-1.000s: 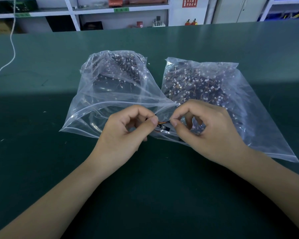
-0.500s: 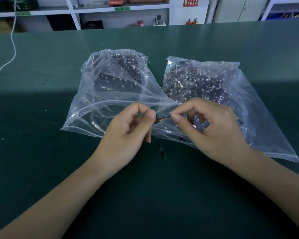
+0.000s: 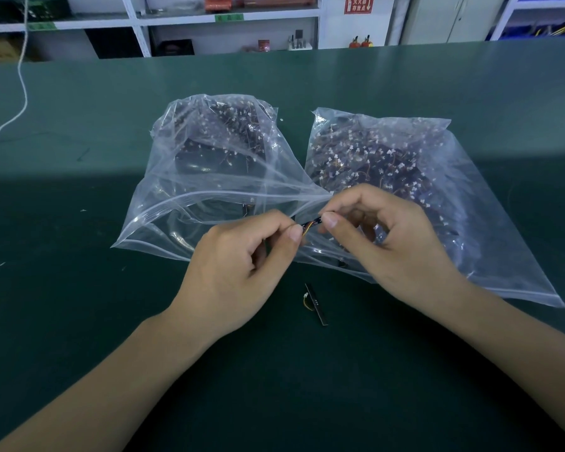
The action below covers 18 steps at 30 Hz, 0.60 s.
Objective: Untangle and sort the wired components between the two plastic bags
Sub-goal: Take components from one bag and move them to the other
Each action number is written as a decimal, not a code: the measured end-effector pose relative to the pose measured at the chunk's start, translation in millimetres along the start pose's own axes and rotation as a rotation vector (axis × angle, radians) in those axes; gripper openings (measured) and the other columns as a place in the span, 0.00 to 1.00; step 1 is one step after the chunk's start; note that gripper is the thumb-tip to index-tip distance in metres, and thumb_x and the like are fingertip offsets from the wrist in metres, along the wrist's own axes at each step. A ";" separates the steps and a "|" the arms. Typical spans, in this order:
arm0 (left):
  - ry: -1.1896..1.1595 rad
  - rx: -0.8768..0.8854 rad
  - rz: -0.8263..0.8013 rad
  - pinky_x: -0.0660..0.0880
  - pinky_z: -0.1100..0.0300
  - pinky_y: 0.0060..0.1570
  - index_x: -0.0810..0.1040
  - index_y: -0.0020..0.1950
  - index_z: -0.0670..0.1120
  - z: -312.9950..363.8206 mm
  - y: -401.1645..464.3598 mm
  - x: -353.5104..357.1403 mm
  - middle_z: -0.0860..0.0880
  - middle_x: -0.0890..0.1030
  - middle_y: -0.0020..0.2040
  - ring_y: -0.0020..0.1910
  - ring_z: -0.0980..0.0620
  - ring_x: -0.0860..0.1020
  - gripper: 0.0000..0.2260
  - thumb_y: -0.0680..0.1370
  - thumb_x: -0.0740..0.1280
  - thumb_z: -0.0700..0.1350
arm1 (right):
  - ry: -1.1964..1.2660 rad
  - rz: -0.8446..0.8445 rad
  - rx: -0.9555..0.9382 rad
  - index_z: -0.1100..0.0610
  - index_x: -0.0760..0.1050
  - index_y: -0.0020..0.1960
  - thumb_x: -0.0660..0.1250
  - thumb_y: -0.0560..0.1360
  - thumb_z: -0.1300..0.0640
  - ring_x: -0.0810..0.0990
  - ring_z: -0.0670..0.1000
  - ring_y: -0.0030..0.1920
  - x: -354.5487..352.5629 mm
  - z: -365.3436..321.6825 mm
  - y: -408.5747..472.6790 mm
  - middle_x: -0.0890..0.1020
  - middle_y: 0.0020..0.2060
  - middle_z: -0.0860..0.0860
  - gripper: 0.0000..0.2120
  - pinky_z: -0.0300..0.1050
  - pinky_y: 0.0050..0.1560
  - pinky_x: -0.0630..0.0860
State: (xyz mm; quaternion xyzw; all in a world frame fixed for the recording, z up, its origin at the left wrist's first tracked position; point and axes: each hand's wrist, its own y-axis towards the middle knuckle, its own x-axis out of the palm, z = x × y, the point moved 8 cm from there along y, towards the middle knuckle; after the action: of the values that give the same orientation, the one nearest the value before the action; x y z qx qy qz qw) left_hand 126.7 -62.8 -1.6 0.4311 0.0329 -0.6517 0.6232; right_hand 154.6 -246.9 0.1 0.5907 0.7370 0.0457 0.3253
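On a green tabletop [image 3: 79, 321] in a workshop, a person's two hands meet between two clear plastic bags, working a small wired component [image 3: 311, 222] held in the air just in front of the bag mouths. The left hand [image 3: 238, 272] pinches one end between thumb and forefinger, its other fingers curled into the palm; the right hand [image 3: 388, 243] pinches the other end the same way, so a short run of orange and yellow wire and a dark strip shows between the fingertips. A second component [image 3: 315, 303], a dark strip with a loop of yellow wire and a white plug, lies loose on the tabletop just below the hands, apart from both bags. The left bag [image 3: 190, 203] stands open toward the person and holds a smaller dark heap at its far end. The right bag [image 3: 437, 177] lies flatter and holds a dense tangle of dark strips, wires and white plugs. Judging by that, the sorting looks well short of finished: one piece appears freed, one is in hand, and most of the tangle remains in the right bag. Which bag receives the sorted pieces cannot be told for certain. Shelves [image 3: 229, 17] line the wall behind, and a white cord [image 3: 22, 79] trails onto the tabletop at far left.
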 end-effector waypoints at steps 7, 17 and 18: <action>0.037 0.025 0.033 0.71 0.50 0.33 0.82 0.46 0.50 4.3 0.1 -4.8 0.51 0.76 0.33 0.31 0.47 0.74 0.09 0.85 0.66 0.48 | -0.021 -0.058 -0.014 0.52 0.81 0.51 0.69 0.83 0.53 0.79 0.52 0.38 6.2 -2.3 -1.7 0.84 0.42 0.44 0.04 0.56 0.38 0.75; 0.095 0.068 0.045 0.70 0.54 0.32 0.80 0.45 0.49 13.7 0.5 -6.6 0.55 0.73 0.32 0.30 0.49 0.73 0.07 0.83 0.67 0.44 | -0.086 -0.103 -0.068 0.53 0.79 0.50 0.68 0.83 0.55 0.79 0.52 0.38 11.9 -7.8 -2.8 0.80 0.40 0.41 0.04 0.46 0.38 0.76; 0.096 0.071 0.045 0.71 0.54 0.32 0.80 0.46 0.49 14.2 0.6 -6.4 0.55 0.74 0.32 0.30 0.49 0.74 0.07 0.83 0.67 0.44 | -0.091 -0.096 -0.075 0.54 0.79 0.50 0.68 0.83 0.55 0.79 0.53 0.38 11.4 -8.3 -2.5 0.80 0.40 0.42 0.04 0.48 0.38 0.76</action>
State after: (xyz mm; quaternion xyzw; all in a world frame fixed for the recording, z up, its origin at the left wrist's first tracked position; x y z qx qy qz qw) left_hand 118.8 -66.1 11.4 0.4842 0.0300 -0.6168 0.6198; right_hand 147.1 -234.8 0.6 0.5437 0.7467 0.0307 0.3820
